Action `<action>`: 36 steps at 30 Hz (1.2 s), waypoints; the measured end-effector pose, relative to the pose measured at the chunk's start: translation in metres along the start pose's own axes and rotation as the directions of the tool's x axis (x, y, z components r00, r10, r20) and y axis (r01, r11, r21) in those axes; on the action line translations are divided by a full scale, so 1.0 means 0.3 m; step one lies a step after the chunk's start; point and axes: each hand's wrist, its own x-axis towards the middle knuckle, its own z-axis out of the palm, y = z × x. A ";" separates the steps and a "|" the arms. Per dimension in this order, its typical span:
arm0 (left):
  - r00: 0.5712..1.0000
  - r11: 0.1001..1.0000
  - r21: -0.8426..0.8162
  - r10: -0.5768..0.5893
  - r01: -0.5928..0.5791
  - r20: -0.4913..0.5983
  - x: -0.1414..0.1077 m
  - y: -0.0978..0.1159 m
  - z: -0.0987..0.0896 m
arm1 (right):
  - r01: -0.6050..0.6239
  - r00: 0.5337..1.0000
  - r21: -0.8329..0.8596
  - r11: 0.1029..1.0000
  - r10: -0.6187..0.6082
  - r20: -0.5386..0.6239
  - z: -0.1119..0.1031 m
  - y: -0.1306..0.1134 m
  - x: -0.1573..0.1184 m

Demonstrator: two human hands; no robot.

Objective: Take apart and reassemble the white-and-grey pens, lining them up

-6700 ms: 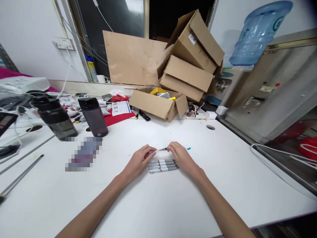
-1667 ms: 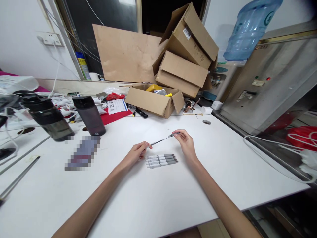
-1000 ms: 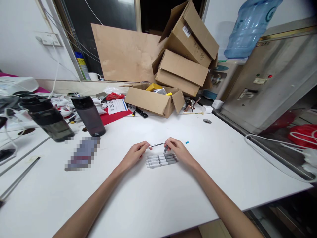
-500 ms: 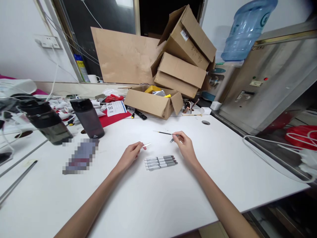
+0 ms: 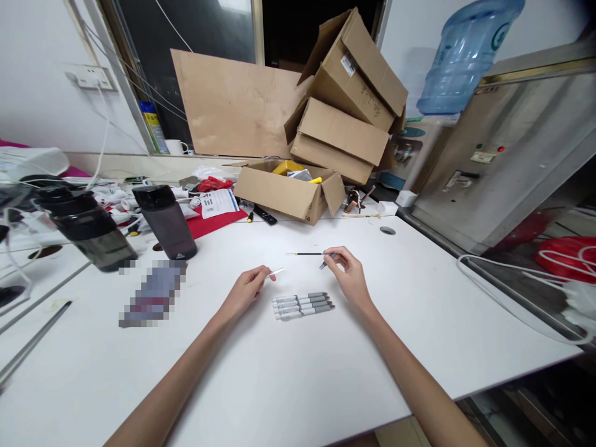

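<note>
My left hand is closed on a white pen barrel, which sticks out to the right past the fingertips. Between the thumb and fingers of my right hand is a pen refill, thin and dark with a pale end, lying level and pointing left. A short grey pen part also shows at these fingertips, tilted downward. Below and between both hands, several white and grey pens lie side by side on the white table.
Two dark water bottles stand at the left, near a blurred-out flat object. An open cardboard box sits at the back, with a remote control before it. A white cable hangs over the right edge.
The refill in my right hand has swung from a slight slant to nearly level, its left end dropping. My left hand and the row of pens look unmoved.
</note>
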 end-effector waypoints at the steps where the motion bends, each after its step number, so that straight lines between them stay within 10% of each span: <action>1: 1.000 1.000 -0.002 0.001 -0.001 0.000 -0.001 0.001 -0.001 | -0.002 1.000 0.001 1.000 0.002 -0.002 0.000 0.001 0.000; 36: 0.998 1.000 -0.009 -0.026 0.026 0.049 -0.003 -0.004 0.022 | -0.195 0.961 0.075 0.978 0.206 -0.187 -0.027 -0.033 0.008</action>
